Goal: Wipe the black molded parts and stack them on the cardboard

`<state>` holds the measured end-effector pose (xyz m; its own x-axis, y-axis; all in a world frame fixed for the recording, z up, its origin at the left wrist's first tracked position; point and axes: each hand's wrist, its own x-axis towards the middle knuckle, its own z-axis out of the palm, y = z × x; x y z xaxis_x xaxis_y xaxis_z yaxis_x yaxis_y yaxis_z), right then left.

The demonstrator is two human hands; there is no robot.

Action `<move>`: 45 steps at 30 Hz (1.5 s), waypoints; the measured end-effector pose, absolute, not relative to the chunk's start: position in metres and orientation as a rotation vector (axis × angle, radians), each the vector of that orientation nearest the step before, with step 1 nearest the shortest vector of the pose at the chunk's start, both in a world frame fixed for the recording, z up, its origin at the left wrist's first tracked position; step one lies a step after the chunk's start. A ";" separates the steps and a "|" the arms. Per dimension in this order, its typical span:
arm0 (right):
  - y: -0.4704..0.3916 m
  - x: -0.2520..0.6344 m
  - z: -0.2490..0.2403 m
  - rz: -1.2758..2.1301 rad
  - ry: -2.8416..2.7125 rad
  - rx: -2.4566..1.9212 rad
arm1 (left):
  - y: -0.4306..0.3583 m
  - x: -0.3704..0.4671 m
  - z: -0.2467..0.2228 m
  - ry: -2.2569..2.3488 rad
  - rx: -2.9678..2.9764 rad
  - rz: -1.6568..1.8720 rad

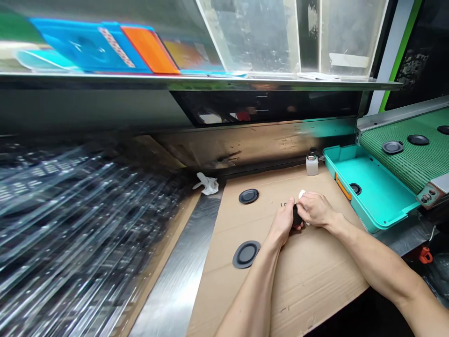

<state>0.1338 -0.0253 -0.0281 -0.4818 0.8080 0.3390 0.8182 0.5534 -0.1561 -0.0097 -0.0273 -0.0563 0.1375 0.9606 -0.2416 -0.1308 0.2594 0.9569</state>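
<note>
Over the cardboard sheet, my left hand grips a black round disc, mostly hidden by the fingers. My right hand is closed on a piece of white cloth or tissue beside the disc; the fingers cover most of it. To the left, a black round disc with a raised ring lies flat on the cardboard. A wider, greyer disc rests nearer to my left forearm. Behind my hands stands a small translucent bottle with a dark top.
A turquoise tray with one black disc stands at right, below a green conveyor belt carrying several discs. Stacked clear plastic trays fill the left, blurred. Crumpled white tissue lies behind. A metal shelf spans above.
</note>
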 end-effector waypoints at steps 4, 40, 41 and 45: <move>-0.022 0.133 -0.033 0.019 -2.347 -1.293 | -0.029 -0.010 -0.054 1.072 0.910 1.033; -0.018 0.152 -0.024 0.111 -2.046 -1.695 | -0.022 -0.026 -0.032 0.937 0.295 1.057; -0.016 0.156 -0.022 0.107 -2.029 -1.784 | -0.021 -0.030 -0.030 0.913 0.240 1.046; -0.014 0.165 -0.016 0.082 -2.041 -2.122 | -0.018 -0.039 -0.026 0.858 0.101 1.031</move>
